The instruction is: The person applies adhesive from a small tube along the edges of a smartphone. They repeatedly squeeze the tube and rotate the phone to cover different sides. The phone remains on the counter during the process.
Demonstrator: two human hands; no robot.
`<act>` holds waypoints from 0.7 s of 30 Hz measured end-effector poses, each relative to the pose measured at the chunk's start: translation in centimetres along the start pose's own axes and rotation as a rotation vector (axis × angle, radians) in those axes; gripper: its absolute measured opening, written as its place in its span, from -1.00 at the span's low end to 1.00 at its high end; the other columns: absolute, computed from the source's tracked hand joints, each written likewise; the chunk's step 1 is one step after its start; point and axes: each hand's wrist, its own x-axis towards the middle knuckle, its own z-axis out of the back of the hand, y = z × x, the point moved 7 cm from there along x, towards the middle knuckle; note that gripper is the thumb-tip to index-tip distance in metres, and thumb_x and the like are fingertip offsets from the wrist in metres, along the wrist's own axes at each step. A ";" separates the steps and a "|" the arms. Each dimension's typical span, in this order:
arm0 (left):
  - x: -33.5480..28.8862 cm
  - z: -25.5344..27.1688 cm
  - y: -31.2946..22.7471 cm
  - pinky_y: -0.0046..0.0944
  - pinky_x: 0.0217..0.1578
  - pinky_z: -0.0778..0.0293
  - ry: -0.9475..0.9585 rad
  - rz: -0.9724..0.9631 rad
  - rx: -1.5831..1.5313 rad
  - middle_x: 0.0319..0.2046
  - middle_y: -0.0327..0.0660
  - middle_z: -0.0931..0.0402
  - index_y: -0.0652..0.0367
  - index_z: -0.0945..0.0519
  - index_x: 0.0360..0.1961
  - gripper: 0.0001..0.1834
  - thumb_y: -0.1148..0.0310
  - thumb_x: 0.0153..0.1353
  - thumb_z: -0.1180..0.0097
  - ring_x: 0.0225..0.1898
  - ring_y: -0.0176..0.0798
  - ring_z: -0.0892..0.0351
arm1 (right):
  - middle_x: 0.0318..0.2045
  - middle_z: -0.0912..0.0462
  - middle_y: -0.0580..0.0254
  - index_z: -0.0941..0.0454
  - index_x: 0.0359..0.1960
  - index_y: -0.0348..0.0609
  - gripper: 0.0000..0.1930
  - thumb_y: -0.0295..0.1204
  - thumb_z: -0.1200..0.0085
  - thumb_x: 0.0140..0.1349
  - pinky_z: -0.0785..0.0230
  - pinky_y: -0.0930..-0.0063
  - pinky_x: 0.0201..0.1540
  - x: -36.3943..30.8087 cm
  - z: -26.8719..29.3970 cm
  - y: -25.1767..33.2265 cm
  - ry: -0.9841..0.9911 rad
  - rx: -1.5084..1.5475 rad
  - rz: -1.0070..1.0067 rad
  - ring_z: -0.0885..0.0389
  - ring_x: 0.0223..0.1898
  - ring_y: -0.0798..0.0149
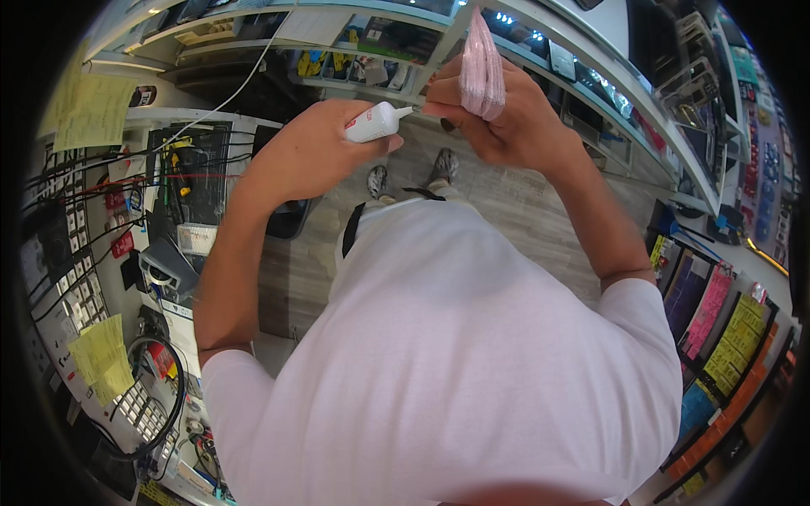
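— So, what sits at the centre?

— A small white squeeze tube with a red label (372, 123), lying sideways in the left hand (316, 152). Its thin nozzle points right and meets the fingertips of the right hand (498, 118).

— How is the left hand set?

— Closed round the tube, fingers wrapped under the body and the thumb along it.

— And the right hand?

— Shut too, pinching a thin stack of pink cards or sheets (482, 63) that stands upright above the fingers. The nozzle tip touches or nearly touches the lower edge of that stack; which of the two is not clear.

— Where is all this in the scene?

— Held up in the air, far from the body, above a grey wood-look floor (515, 202). Two shoes (409, 173) show on the floor just below the hands, and the person's white shirt (447, 354) fills the near part.

— What lies around?

— On the left, a cluttered table (169, 253) with black cables, tools and yellow paper notes (103, 358). On the far side, glass display shelves (591, 93) curve round to the right. Near right, racks of coloured packaged items (726, 337) in pink, yellow and orange.
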 end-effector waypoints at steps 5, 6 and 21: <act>0.5 2.9 -3.1 0.00 -0.18 -0.53 -0.629 -0.371 0.695 -0.34 -0.11 -0.66 0.15 -0.57 -0.11 -0.69 0.31 0.19 -0.38 -0.22 0.12 -0.67 | -0.41 -0.62 0.29 -0.63 -0.20 -0.23 -0.88 -0.45 -0.30 0.42 -0.46 0.42 -0.22 -3.3 -4.2 -5.1 0.081 0.851 -0.913 -0.58 -0.33 0.36; 0.9 2.8 -3.2 0.02 -0.18 -0.53 -0.647 -0.428 0.721 -0.34 -0.10 -0.66 0.14 -0.57 -0.11 -0.69 0.31 0.19 -0.38 -0.22 0.13 -0.67 | -0.42 -0.60 0.32 -0.61 -0.20 -0.24 -0.86 -0.43 -0.28 0.44 -0.46 0.41 -0.24 -4.0 -4.9 -5.5 0.052 0.916 -1.031 -0.56 -0.34 0.38; 2.5 3.1 3.3 0.03 -0.25 -0.51 -0.334 -0.068 0.282 -0.34 0.11 -0.65 0.17 -0.58 -0.14 -0.75 0.26 0.31 -0.31 -0.25 0.30 -0.65 | -0.58 -0.47 0.38 -0.67 -0.22 -0.25 -0.66 -0.16 -0.25 0.50 -0.21 0.48 -0.44 -5.9 -2.3 -6.7 -0.198 0.353 -0.764 -0.29 -0.52 0.48</act>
